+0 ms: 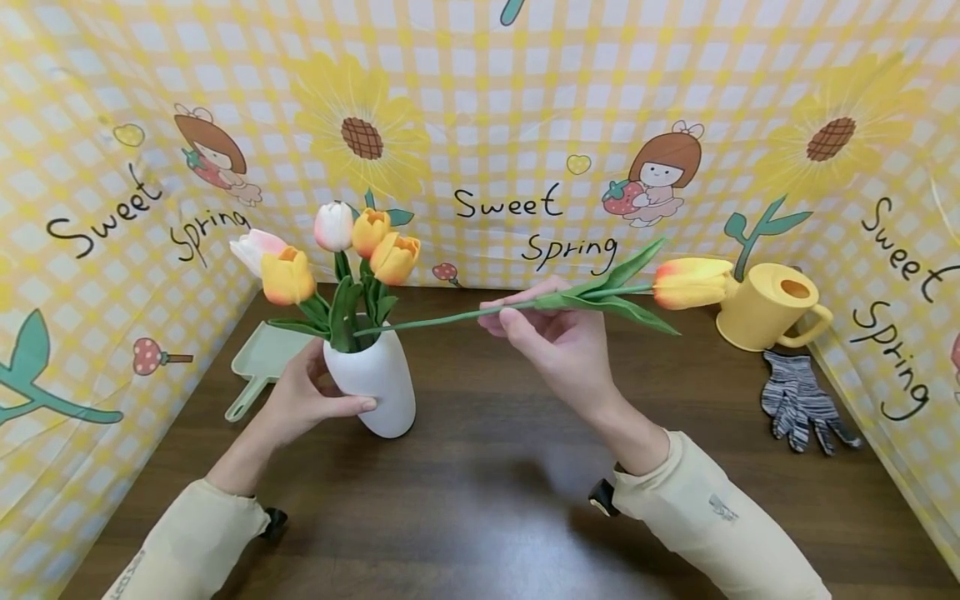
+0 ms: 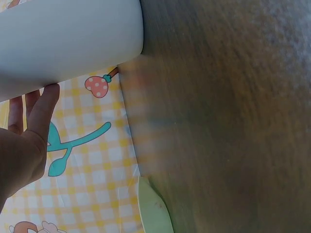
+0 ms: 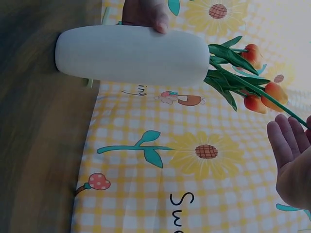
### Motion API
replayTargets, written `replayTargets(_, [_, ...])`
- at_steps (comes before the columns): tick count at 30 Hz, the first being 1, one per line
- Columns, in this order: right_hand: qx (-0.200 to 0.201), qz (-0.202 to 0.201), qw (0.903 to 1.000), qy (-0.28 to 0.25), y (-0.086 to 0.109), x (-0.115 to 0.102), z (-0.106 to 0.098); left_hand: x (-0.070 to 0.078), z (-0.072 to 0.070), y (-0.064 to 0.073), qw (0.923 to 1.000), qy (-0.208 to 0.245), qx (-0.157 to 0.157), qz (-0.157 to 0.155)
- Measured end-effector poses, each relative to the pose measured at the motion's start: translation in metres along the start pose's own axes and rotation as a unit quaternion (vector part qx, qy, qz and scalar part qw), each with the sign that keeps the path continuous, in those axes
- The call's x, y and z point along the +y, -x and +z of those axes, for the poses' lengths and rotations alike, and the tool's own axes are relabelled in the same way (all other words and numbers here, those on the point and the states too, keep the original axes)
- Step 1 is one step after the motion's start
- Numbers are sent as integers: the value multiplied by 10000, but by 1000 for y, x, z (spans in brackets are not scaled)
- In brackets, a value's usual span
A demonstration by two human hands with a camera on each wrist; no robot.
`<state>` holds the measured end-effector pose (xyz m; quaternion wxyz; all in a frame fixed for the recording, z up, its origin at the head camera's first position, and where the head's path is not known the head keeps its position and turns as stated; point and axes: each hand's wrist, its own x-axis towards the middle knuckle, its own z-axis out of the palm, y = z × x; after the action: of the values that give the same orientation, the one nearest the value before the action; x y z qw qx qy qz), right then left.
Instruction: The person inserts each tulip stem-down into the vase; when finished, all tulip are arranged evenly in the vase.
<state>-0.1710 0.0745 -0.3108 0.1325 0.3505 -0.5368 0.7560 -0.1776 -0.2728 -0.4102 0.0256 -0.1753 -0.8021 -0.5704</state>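
Note:
A white vase (image 1: 378,383) stands on the table, slightly tilted, with several orange and pink-white tulips (image 1: 288,277) in its mouth. My left hand (image 1: 307,396) grips the vase from its left side, thumb across the front; the left wrist view shows fingers against the vase wall (image 2: 73,43). My right hand (image 1: 562,342) pinches the green stem of a yellow-orange tulip (image 1: 693,282) between thumb and fingers. That tulip lies nearly level, its bloom to the right and its stem end at the vase mouth. In the right wrist view the stem (image 3: 279,103) runs toward the vase opening.
A light green dustpan (image 1: 270,354) lies behind my left hand. To the right stand a yellow watering can (image 1: 761,308) and, in front of it, a grey knitted glove (image 1: 802,400). Yellow checked cloth (image 1: 495,125) walls the brown table (image 1: 465,500) at the back and sides.

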Motion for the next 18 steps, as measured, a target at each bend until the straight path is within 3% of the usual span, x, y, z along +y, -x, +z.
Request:
replayTargets(7, [-246, -89, 9982, 540, -7, 2, 15, -1, -1, 0, 10000, -24, -10, -33])
replayTargets(13, [-393, -447, 9920, 1117, -15, -1, 25, 0, 0, 0, 10000, -35, 5, -61])
replayTargets(18, [-567, -585, 9881, 1303, -21, -4, 29, 0, 0, 0, 9999, -36, 22, -96])
